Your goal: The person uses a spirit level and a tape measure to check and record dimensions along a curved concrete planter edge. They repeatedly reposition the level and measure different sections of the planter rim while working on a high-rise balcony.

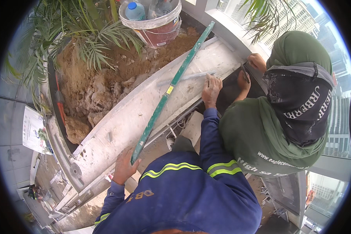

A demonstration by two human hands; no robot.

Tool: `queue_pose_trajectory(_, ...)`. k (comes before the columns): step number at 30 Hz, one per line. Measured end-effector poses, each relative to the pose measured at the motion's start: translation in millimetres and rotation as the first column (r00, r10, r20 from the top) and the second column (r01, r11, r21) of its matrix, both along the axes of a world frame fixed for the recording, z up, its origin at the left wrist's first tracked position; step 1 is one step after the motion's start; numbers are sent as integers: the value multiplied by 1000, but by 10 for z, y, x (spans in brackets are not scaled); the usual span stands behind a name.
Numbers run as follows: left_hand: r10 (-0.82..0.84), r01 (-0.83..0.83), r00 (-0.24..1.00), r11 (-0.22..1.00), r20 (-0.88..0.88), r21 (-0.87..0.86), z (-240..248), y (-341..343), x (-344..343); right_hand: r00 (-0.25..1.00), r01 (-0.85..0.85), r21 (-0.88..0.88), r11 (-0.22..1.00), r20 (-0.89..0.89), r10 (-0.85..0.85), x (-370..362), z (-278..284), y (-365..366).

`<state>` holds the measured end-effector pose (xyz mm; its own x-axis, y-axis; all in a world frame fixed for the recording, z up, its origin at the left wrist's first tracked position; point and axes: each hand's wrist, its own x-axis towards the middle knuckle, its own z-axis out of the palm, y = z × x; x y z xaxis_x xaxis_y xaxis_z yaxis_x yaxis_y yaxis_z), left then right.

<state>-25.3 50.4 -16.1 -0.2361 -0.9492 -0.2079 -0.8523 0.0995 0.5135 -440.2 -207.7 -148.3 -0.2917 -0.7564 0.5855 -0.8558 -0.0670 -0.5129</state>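
Note:
A long green spirit level (pixel 169 90) with a yellow patch near its middle lies slantwise across a curved, whitish ledge (pixel 117 128). My left hand (pixel 124 167) is closed at its near end. My right hand (pixel 211 90), its fingers bent together, rests at the ledge's near edge; whatever is in its fingers is hidden. Just beyond those fingertips ends a thin grey strip (pixel 191 76), which passes by the level. To my right, a co-worker in a green top (pixel 257 132) leans in. One of that person's hands (pixel 243 81) holds a thin dark tool against the ledge's right end.
Behind the ledge is a planter with brown soil (pixel 101 84), lumps and palm fronds (pixel 93 43). A dirty white bucket (pixel 154 25) holding bottles stands there. A round grey disc (pixel 75 170) lies at the ledge's left end. Tall windows (pixel 343 97) line the right side.

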Motion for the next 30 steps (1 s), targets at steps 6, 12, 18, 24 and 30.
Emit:
queue_pose_trajectory(6,37,-37,999,998,-8,-42,-92,-7,-73,1000,5,-18,1000,24,-4,-33,-20,1)
queue_pose_trajectory(12,87,-90,994,994,-65,-54,-17,-14,-121,1000,-10,-57,998,-4,10,41,10,-34)
queue_pose_trajectory(18,81,-81,996,997,-38,0,-34,-46,-171,999,-5,16,1000,50,4,-72,-124,14)
queue_pose_trajectory(24,161,-160,986,987,-33,15,-77,-83,-241,999,-43,44,998,8,43,-88,-114,-48)
queue_pose_trajectory(30,175,-175,982,985,-79,1,17,-130,-167,1000,-26,62,998,-1,26,-112,-89,-96)
